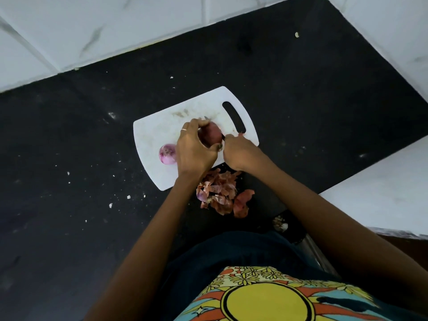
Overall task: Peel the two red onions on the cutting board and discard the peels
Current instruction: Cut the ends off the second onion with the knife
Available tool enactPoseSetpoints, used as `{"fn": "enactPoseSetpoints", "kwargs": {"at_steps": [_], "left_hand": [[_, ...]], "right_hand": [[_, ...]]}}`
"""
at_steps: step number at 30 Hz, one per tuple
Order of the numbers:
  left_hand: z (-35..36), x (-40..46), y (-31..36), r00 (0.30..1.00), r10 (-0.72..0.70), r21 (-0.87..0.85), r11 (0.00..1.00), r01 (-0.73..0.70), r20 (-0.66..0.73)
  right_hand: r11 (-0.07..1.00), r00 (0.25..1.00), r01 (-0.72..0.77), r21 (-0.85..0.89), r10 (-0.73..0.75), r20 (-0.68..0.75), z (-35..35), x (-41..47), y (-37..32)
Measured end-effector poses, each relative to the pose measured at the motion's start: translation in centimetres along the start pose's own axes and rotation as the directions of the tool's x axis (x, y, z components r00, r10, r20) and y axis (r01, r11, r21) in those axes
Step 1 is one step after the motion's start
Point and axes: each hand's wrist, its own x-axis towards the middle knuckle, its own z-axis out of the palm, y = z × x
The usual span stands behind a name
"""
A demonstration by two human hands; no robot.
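A white cutting board [157,133] lies on the black counter. My left hand [195,149] grips a red onion [214,134] with its brown skin on, held over the board. My right hand [240,152] grips a knife by its dark handle; the thin blade tip [206,117] shows beyond the onion. A second onion [167,154], pale purple and peeled, rests on the board's left part, beside my left hand. A heap of dry peels [220,194] lies on the counter just off the board's near edge.
White marble-look tiles [115,31] wall the counter at the back and right. Small white crumbs [128,197] dot the black counter [69,158]. A small pale scrap [281,224] lies near the counter's front edge, by my patterned shirt.
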Motion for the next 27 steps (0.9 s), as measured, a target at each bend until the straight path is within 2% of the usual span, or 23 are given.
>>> {"fn": "enactPoseSetpoints", "kwargs": {"at_steps": [4,8,11,15,18,23,27], "left_hand": [[-0.5,0.4,-0.5,0.999,-0.039,-0.005,0.999,0.039,-0.036],[-1.1,0.5,-0.6,0.999,-0.044,-0.001,0.999,0.044,-0.005],[-1.7,0.5,-0.7,0.998,-0.053,0.028,0.998,0.052,0.036],[-2.1,0.2,-0.4,0.996,-0.055,0.098,0.994,0.048,0.065],[-2.1,0.1,-0.1,0.993,-0.077,0.172,0.983,0.061,0.086],[-2.0,-0.1,0.6,0.991,-0.099,0.313,0.947,0.067,0.088],[-1.5,-0.1,0.6,0.992,-0.084,0.378,0.925,0.044,0.09]], "right_hand": [[0.998,1.0,0.03,0.049,-0.029,-0.011,2.1,0.4,0.7],[0.997,0.996,0.043,0.06,-0.038,-0.075,3.7,-0.1,1.3],[0.992,0.996,0.061,0.106,-0.054,-0.073,3.4,0.3,2.0],[0.955,0.972,0.094,0.282,-0.027,-0.232,2.3,0.8,3.1],[0.935,0.939,0.09,0.342,0.035,-0.342,1.5,1.1,3.6],[0.891,0.896,0.166,0.423,0.042,-0.441,1.8,2.7,3.1],[0.906,0.894,0.206,0.369,-0.021,-0.448,1.8,4.8,1.8]]}}
